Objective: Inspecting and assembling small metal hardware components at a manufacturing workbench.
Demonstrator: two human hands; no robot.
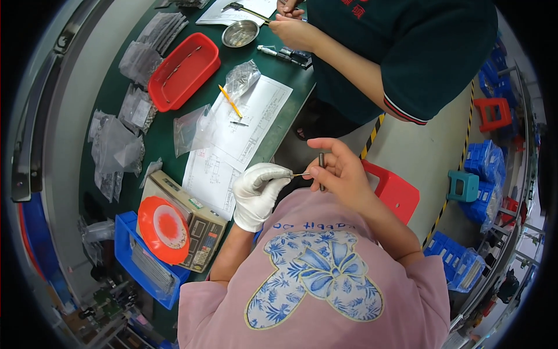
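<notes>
My left hand (256, 195), in a white glove, is closed with thumb and fingertips pinching a thin metal pin (298, 174). The pin points right, toward my bare right hand (347, 180). Between the thumb and fingers of that hand, a short dark metal rod (321, 158) is held roughly upright. The pin's far end meets the right fingertips beside the rod; whether it touches the rod I cannot tell. Both hands are in front of my chest, off the table's right edge. Printed drawing sheets (264, 110) lie on the table beyond my left hand.
A scale (206, 235) bears an orange-red dish (150, 224), beside a blue bin (125, 247). Farther off are a red tray (200, 52), plastic bags (113, 148), a yellow pen (229, 100) and a metal bowl (247, 26). A co-worker (360, 58) stands ahead; a red stool (401, 195) is at right.
</notes>
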